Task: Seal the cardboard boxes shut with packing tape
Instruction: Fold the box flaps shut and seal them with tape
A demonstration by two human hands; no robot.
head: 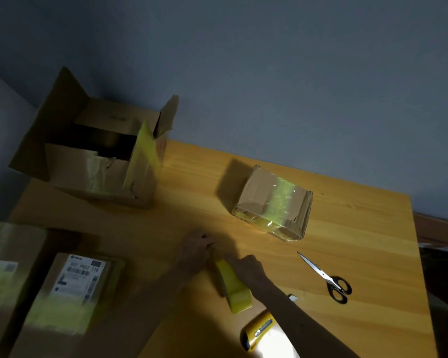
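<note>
A yellow roll of packing tape (pixel 234 286) stands on edge on the wooden table (pixel 360 254), near the front. My right hand (pixel 248 266) grips the top of the roll. My left hand (pixel 195 245) sits just left of it with fingers curled, seemingly pinching the tape's loose end, though shadow hides the detail. A small cardboard box (pixel 273 202), closed and wrapped in yellowish tape, lies right of centre. A large box (pixel 93 153) with open flaps stands at the back left.
Scissors (pixel 325 277) with black handles lie to the right of my hands. A yellow utility knife (pixel 258 330) lies at the front under my right forearm. Two labelled, taped parcels (pixel 73 290) sit at the front left. A grey wall (pixel 269 73) backs the table.
</note>
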